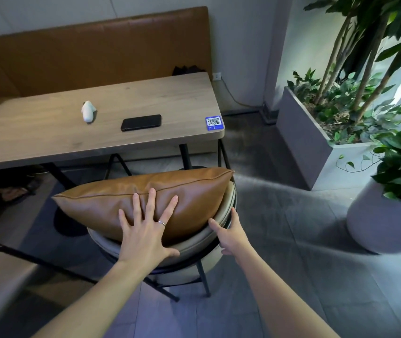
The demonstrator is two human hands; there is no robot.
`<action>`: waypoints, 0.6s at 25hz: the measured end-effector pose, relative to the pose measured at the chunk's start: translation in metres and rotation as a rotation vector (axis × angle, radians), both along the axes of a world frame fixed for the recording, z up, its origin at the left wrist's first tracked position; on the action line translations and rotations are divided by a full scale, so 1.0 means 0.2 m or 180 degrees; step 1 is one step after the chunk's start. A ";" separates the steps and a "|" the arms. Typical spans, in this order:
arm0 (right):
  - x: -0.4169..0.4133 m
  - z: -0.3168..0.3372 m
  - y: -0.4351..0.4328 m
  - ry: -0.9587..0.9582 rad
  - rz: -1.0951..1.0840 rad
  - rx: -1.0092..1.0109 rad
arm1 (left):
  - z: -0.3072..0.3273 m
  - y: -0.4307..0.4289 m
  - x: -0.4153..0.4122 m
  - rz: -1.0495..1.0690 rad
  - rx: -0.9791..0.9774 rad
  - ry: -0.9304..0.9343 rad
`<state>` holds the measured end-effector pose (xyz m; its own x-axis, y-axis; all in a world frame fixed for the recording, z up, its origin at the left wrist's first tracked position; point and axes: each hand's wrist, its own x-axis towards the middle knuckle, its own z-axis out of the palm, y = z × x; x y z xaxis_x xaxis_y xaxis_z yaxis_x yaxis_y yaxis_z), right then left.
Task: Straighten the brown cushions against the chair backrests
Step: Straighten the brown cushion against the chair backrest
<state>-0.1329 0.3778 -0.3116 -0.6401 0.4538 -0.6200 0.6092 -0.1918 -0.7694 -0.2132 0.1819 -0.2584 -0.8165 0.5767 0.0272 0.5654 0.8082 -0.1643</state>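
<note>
While the fingers are spreading wide, the scene is reading like this:

Left hand (pixel 145 230): its fingers (pixel 151 201) are lying flat and splayed on the face of the brown cushion (pixel 189 191), palm pressing down, gripping nothing; a ring (pixel 162 223) is showing on one finger.
Right hand (pixel 228 234): it is resting on the rim of the chair backrest (pixel 230 198) just beside the cushion's lower right corner, thumb pointing toward the cushion, the other fingers curling loosely over the rim's outer side; whether they are clasping it, I cannot tell.
Brown cushion: it is sitting inside the curve of the backrest of the round beige chair (pixel 189 250), lying lengthwise and tilted, its left corner sticking out past the chair, its right corner rising above the rim.
Surface (pixel 48 132): this wooden top, standing beyond the chair, is carrying a black phone (pixel 141 122), a small white object (pixel 88 111) and a blue QR-code sticker (pixel 214 122) at its near right corner.
Bench backrest (pixel 92 52): brown upholstery is running along the wall behind the surface.
Planter (pixel 302 132): a grey box of green plants is standing to the right, with a round white pot (pixel 377 218) nearer.
</note>
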 end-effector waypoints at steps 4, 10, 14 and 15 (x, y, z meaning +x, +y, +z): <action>0.01 0.02 -0.01 -0.0152 0.0236 0.0641 | 0.03 0.00 0.02 0.0010 -0.0004 0.0025; 0.06 0.15 -0.13 -0.0446 0.0722 0.1506 | 0.14 -0.06 0.05 -0.0041 0.0123 -0.0247; 0.06 0.30 -0.31 -0.0588 0.1198 0.2325 | 0.23 -0.21 0.10 0.0032 0.0297 -0.0419; 0.06 0.36 -0.36 -0.0549 0.1274 0.2548 | 0.26 -0.26 0.11 0.0036 0.0344 -0.0425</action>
<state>-0.1213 0.3049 -0.2405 -0.7701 0.5536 -0.3171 0.6343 0.6109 -0.4737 -0.1903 0.1290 -0.2068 -0.8233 0.5672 -0.0207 0.5673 0.8235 -0.0002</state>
